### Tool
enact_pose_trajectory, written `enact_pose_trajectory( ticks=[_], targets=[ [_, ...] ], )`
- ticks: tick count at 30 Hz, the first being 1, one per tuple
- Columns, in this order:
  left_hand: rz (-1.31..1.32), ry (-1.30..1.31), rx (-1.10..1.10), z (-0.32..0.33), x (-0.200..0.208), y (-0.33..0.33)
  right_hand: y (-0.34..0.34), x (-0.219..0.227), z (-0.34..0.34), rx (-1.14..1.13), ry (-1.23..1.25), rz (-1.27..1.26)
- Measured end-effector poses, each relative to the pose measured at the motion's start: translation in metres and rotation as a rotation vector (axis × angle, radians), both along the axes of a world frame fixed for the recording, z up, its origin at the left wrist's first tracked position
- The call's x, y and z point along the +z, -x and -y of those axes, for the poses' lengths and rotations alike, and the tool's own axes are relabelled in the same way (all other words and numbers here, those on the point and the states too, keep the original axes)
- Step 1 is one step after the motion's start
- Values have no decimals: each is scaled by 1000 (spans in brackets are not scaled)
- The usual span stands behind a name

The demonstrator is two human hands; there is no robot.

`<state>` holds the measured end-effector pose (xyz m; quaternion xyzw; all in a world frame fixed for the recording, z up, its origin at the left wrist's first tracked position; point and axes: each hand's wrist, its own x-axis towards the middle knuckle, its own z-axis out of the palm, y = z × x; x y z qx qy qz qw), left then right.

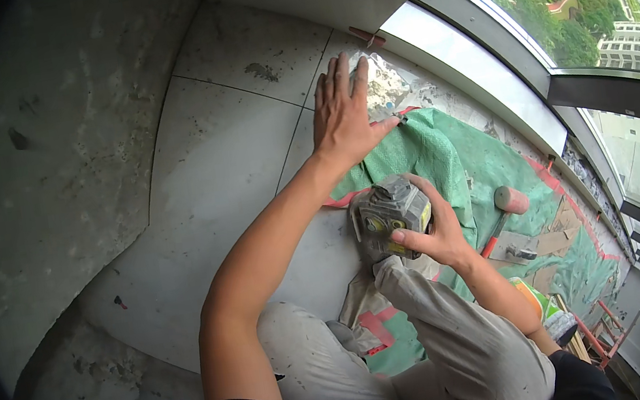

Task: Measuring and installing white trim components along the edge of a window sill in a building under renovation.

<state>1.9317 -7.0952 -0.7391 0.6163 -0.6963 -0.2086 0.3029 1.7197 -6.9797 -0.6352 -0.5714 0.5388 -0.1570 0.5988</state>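
Observation:
My left hand (342, 115) lies flat with fingers spread on the far edge of a large grey floor tile (218, 173), beside bare mortar (386, 84). My right hand (433, 235) grips a dusty grey and yellow box-shaped device (389, 213), held upright just above my knee (397, 279). My legs in pale dusty trousers fold beneath both arms.
A green tarp (453, 157) with a red border covers the floor to the right. On it lie a rubber mallet (505, 207), cardboard scraps and a small tool. A grey concrete wall (44, 157) rises on the left. A window frame (500, 84) runs along the right.

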Motion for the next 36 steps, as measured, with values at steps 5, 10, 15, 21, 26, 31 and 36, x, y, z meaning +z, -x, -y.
enact_pose_trajectory(
  ticks=[5, 10, 15, 21, 26, 31, 36],
  targets=[
    [-1, -193, 40, 20, 10, 25, -1, -11, -10, -194, -78, 127],
    [-88, -106, 103, -18, 29, -62, 14, -8, -7, -130, -26, 88],
    [-1, -165, 158, -90, 11, -143, -2, 1, 19, -47, -14, 51],
    [-46, -247, 229, -128, 4, -156, -42, 20, 46, 63, 60, -37],
    [54, -127, 221, -139, 17, -155, -69, 22, 54, 121, 144, -54],
    [-689, -565, 321, -140, 106, -155, -79, 42, 72, 104, 85, 31],
    [-1256, -558, 157, -143, 107, -105, -83, 49, 68, 88, 11, 216]
  ],
)
